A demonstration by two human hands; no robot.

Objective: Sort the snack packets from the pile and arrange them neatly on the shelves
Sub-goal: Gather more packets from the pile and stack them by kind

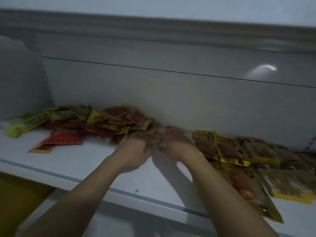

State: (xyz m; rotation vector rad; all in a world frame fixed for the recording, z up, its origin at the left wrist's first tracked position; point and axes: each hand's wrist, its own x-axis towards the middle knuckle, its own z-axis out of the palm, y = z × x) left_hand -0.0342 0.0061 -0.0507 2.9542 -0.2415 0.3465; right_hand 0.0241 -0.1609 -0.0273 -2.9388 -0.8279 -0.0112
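Packets lie all along the white shelf (77, 168), and the person leans in with both bare forearms reaching toward its back panel (171, 93). The left hand (135, 149) and the right hand (177, 146) meet near the middle of the shelf, almost touching, over a small brownish packet (153, 140) that sits between them. Everything there is smeared by motion, so I cannot tell whether the fingers of either hand pinch that packet or only rest on it.

From the hands, the unsorted pile (109, 120) lies at about ten o'clock, heaped against the back panel: orange-brown sachets on top, red ones beneath, and green packets (25, 124) trailing off toward nine o'clock. A red packet (65, 140) lies flat just in front of the heap, with an orange one poking out under its near corner.

At three to four o'clock, the yellow packets (239, 156) lie flat and overlapping, running from the back panel to the shelf's front edge beside the right forearm.
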